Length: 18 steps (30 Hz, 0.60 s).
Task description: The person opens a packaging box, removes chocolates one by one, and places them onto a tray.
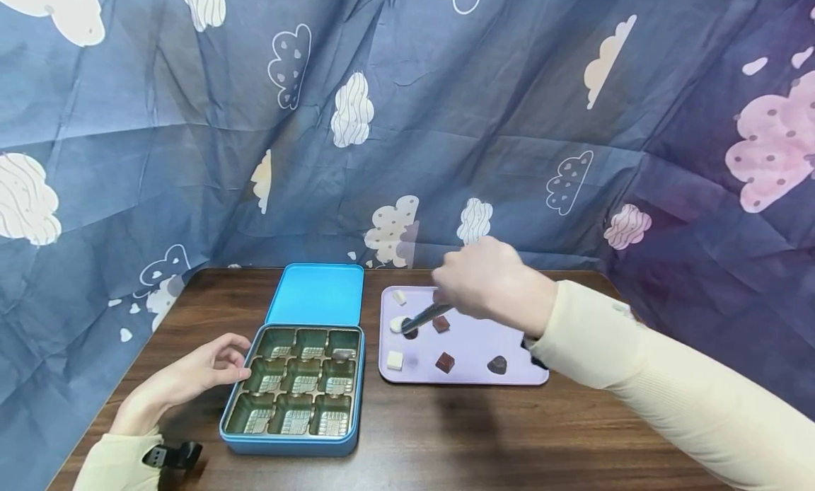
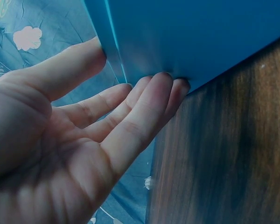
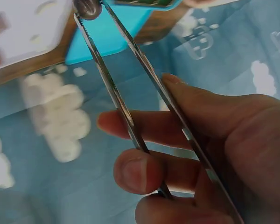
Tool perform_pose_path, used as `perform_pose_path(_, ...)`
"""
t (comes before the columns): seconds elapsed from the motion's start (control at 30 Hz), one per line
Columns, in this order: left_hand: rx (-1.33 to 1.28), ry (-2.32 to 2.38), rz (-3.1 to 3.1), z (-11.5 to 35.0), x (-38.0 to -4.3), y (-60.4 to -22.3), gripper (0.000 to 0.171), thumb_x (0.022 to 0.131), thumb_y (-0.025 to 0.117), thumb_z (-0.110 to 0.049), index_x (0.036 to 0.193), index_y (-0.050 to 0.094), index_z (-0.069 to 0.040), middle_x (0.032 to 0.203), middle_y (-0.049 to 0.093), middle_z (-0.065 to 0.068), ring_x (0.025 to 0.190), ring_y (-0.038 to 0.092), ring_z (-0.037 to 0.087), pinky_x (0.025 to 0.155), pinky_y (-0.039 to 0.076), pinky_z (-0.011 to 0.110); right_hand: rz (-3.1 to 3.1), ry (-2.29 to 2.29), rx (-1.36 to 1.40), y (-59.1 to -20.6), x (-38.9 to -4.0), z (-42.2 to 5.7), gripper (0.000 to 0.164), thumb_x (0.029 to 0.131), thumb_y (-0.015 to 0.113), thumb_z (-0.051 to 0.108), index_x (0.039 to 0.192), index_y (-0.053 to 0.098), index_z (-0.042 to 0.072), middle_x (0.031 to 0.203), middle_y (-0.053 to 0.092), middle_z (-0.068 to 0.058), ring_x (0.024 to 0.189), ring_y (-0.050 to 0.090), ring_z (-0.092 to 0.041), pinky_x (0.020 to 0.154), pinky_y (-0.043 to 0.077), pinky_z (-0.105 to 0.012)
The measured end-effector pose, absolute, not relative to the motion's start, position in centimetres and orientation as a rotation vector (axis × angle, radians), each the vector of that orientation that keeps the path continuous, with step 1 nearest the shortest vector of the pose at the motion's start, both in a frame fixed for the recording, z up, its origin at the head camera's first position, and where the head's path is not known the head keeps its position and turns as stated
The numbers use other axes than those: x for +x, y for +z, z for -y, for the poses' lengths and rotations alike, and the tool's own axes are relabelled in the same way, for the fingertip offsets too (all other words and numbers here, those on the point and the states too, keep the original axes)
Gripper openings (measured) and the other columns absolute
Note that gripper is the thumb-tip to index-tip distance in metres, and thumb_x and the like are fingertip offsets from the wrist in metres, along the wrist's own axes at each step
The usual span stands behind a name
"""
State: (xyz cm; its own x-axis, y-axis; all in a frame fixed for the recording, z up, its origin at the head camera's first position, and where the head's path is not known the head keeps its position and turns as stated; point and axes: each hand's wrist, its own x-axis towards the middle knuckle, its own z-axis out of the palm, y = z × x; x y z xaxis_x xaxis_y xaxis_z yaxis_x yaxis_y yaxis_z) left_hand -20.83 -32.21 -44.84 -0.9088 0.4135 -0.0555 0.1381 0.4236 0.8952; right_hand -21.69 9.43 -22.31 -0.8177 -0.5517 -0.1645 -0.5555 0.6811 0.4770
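Observation:
My right hand [image 1: 480, 279] holds a slim pair of metal tongs [image 3: 144, 65] over the left part of a lilac tray [image 1: 474, 339]. Between the tong tips sits a rounded dark chocolate [image 3: 87, 8], which overlaps a white oval chocolate [image 1: 397, 325] in the head view. My left hand [image 1: 210, 367] is at the left side of a blue tin [image 1: 289, 445], its fingertips [image 2: 162, 84] against the outer wall and the thumb at the rim. The tin's gold insert has several compartments, and one dark chocolate [image 1: 342, 354] lies in the far right one.
White chocolates [image 1: 395, 361], brown square ones [image 1: 445, 362] and a dark one [image 1: 497, 365] lie spread on the tray. The tin's blue lid [image 1: 316, 293] is folded back behind it. A cloud-patterned cloth [image 1: 407, 144] hangs behind the wooden table [image 1: 509, 434].

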Motion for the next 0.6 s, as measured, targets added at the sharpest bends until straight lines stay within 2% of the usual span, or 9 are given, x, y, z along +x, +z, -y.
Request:
perform_pose_path(0.13, 0.453, 1.475, -2.406, 32.2, -20.8, -44.8, 0.047, 0.093, 0.067, -0.012, 0.126, 0.041, 0.009, 0.093, 0.052, 0.011, 0.084, 0.057, 0.014, 0.077, 0.048, 0.027, -2.891, 0.765, -0.864, -22.9, -22.8, -13.0, 0.03, 0.092, 0.066, 0.037, 0.066, 0.059, 0.023, 0.067, 0.057, 0.003, 0.057, 0.054, -0.017, 0.052, 0.049, -0.044)
perform_pose_path(0.3, 0.422, 1.459, -2.408, 32.2, -20.7, -44.8, 0.049, 0.093, 0.068, -0.014, 0.127, 0.04, 0.008, 0.094, 0.051, 0.011, 0.085, 0.057, 0.016, 0.077, 0.048, 0.027, -2.884, 0.693, -0.738, -23.7, -24.2, -16.5, 0.023, 0.09, 0.067, 0.035, 0.073, 0.063, 0.022, 0.073, 0.06, 0.002, 0.063, 0.056, -0.019, 0.056, 0.05, -0.048)
perform_pose_path(0.6, 0.403, 1.427, -2.434, 32.1, -20.8, -44.7, 0.049, 0.093, 0.068, -0.017, 0.126, 0.041, 0.007, 0.095, 0.052, 0.011, 0.085, 0.058, 0.018, 0.077, 0.048, 0.028, -2.878, 0.579, -0.557, -25.3, -26.0, -21.0, 0.023, 0.093, 0.064, 0.035, 0.075, 0.061, 0.021, 0.072, 0.055, 0.001, 0.064, 0.054, -0.022, 0.056, 0.047, -0.049)
